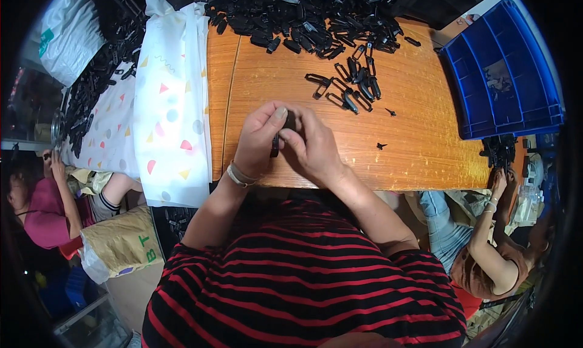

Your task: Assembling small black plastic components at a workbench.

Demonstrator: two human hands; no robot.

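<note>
Close together over the near part of the wooden table (273, 75), my left hand (258, 135) and my right hand (316, 144) are closed on a small black plastic part (275, 146). Its lower end shows below my fingers, and the rest is hidden between them. Both thumbs press in toward it. Just beyond my right hand lies a loose group of black plastic frame-shaped parts (349, 87), some open loops and some solid. Two tiny black pieces, one (390, 112) behind the other (381, 146), rest to the right of my right hand.
A large heap of black parts (303, 17) covers the table's far side. A blue plastic bin (504, 68) stands at the right edge. To the left is a patterned white sheet (170, 105). Other people sit at left (45, 208) and right (486, 257), handling black parts.
</note>
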